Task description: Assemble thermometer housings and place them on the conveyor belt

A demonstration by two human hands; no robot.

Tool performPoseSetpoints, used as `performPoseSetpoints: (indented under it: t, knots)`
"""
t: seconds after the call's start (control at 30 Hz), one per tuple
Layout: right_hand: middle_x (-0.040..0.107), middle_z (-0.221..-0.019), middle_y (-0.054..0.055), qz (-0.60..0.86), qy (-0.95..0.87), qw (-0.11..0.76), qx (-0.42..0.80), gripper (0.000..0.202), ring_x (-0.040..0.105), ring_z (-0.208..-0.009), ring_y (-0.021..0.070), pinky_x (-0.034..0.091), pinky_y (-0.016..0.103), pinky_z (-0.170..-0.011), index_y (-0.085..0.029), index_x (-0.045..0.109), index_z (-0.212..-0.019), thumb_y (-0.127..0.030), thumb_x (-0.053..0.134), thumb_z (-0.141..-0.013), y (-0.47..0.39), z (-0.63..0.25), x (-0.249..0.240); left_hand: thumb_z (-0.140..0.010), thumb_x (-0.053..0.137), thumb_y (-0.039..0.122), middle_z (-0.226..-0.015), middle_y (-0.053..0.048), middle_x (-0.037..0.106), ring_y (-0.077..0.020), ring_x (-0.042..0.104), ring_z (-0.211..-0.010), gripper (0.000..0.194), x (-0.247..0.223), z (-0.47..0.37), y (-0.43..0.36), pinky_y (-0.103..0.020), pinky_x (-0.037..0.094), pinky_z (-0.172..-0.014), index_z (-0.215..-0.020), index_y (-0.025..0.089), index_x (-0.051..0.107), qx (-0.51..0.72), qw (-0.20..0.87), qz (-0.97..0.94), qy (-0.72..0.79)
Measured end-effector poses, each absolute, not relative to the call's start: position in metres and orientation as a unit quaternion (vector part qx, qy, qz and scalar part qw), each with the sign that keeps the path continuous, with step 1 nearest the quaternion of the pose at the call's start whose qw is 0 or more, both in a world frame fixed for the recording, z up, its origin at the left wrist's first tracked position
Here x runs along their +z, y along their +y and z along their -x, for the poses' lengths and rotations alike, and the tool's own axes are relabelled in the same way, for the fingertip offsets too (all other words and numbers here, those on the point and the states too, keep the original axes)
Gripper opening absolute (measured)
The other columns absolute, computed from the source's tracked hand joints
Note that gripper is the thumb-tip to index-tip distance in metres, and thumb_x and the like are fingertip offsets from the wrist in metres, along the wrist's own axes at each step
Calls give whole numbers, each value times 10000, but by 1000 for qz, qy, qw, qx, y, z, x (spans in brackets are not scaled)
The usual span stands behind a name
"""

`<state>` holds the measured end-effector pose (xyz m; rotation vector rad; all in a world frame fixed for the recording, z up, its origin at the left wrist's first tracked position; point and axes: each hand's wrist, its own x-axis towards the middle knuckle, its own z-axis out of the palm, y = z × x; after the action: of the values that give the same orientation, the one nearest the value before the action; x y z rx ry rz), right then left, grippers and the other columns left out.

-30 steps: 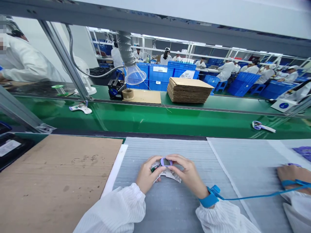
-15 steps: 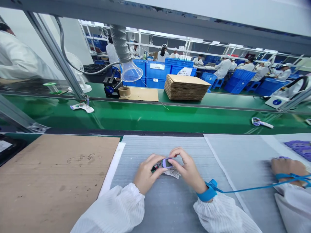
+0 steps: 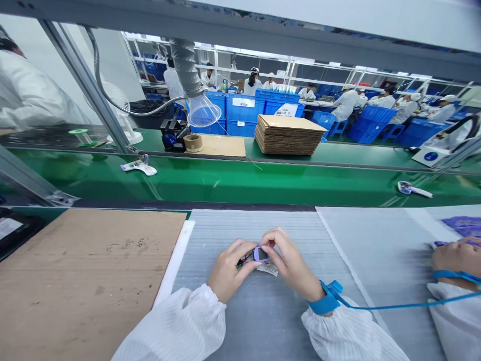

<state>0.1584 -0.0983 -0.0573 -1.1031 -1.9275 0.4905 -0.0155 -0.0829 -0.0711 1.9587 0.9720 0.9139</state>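
Observation:
Between my two hands is a small purple-framed display module (image 3: 260,254) with a dark screen. My left hand (image 3: 230,265) pinches its left side, where wires and a bit of green circuit board show by the fingers. The thumb and fingers of my right hand (image 3: 287,255) grip its right side; a blue wrist strap (image 3: 326,298) circles that wrist. Just beneath the module is a white plastic part (image 3: 268,268), mostly hidden by the hands. Whether it is joined to the module I cannot tell. Grey-white foam sheeting (image 3: 263,321) covers the bench under both hands.
A brown cardboard sheet (image 3: 90,271) lies on the left. Beyond the bench edge runs a green conveyor (image 3: 233,183) carrying white device halves (image 3: 140,166). Behind it stand a cardboard stack (image 3: 289,136) and a hanging extractor hose (image 3: 188,65). A co-worker's hand (image 3: 456,258) is at the right.
The white device halves on the conveyor have shifted right. My hands keep their hold on the display module, almost unmoved. The co-worker's hand at the right has moved further right.

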Motion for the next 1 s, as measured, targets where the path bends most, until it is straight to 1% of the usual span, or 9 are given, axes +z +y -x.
performPoseSetpoints:
  t: [0.33,0.43,0.5,0.6,0.67,0.77,0.83,0.93,1.0]
  knots:
    - [495,-821,43,436,-775,405,210,93,467,-756,182,379,301,-671,-209,431,-890,-139,370,-894,-104,-150,-59,-809,543,372,-968,-53,555,-163,564,-718,273,-74,11,-86,-204,486,-446,-1026,215,595,390,469,-656,444]
    - [486,-807,34,428,-764,425,227,106,466,-759,175,380,296,-672,-210,437,-853,-136,373,-891,-105,-145,-60,-816,543,354,-962,-45,557,-152,570,-699,259,-72,12,-85,-216,499,-485,-1031,217,586,412,451,-652,450]
    - [477,-814,27,452,-725,465,231,44,461,-745,167,386,289,-665,-211,435,-857,-170,439,-873,-105,-141,-63,-817,551,330,-963,-42,565,-168,577,-770,235,-71,13,-84,-240,513,-597,-1023,223,589,433,405,-663,456]
    - [486,-880,34,520,-642,517,224,245,471,-763,170,399,298,-683,-209,419,-937,-257,604,-784,-105,-131,-67,-813,567,283,-957,-44,566,-193,555,-902,213,-72,15,-84,-285,471,-781,-1018,232,596,461,317,-685,467]
    - [504,-926,43,552,-610,524,220,365,495,-819,186,405,312,-718,-208,414,-964,-281,673,-718,-105,-124,-69,-811,566,253,-953,-45,554,-192,549,-908,234,-74,15,-86,-296,450,-808,-1043,241,594,465,288,-695,467]
    - [522,-928,37,588,-575,532,202,376,521,-857,199,415,323,-730,-210,421,-936,-270,689,-680,-105,-115,-71,-808,536,204,-957,-46,538,-188,550,-901,264,-77,11,-89,-304,445,-807,-1058,255,603,470,287,-698,457]
    - [530,-916,31,604,-555,540,191,341,534,-850,197,427,328,-731,-211,421,-915,-257,670,-687,-106,-112,-71,-787,546,189,-984,-44,541,-189,549,-927,340,-79,6,-91,-310,439,-825,-1116,267,576,483,336,-670,453]
    - [542,-925,34,599,-551,548,195,322,549,-864,197,444,335,-747,-214,415,-902,-222,658,-691,-108,-112,-69,-735,620,204,-1026,-47,571,-187,570,-917,579,-84,-2,-90,-308,451,-803,-1273,264,415,466,535,-559,430]
    - [547,-947,43,586,-560,548,206,327,552,-887,198,451,340,-762,-217,408,-910,-193,652,-694,-110,-112,-67,-703,656,203,-1042,-65,589,-194,581,-912,603,-87,-5,-88,-304,457,-784,-1255,220,414,438,644,-488,395]
